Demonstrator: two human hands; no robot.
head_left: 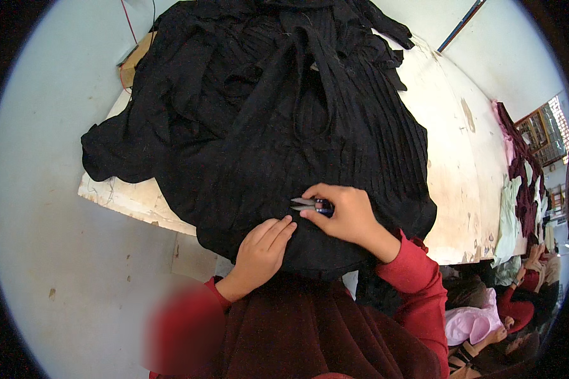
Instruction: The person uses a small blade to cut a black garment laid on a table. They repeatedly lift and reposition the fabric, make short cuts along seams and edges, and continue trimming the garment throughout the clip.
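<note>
A large black pleated garment (253, 139) lies bunched and spread over the table, its near edge hanging toward me. My right hand (344, 215) grips a pair of small thread snips (305, 204) with a dark handle. Their two metal blades stand apart and point left, just over the cloth. My left hand (265, 245) lies flat on the garment near its front edge, fingers stretched out and close together. Its fingertips are a short way below the snip blades. The thumb of that hand is mostly hidden.
Beneath the garment is a pale, worn wooden table (452, 183), its surface chipped and stained. At the right, maroon, pink and pale green cloths (509, 205) hang over its end. Farther right sit other people, one with a pink cloth (474, 322). A pale wall stands at the left.
</note>
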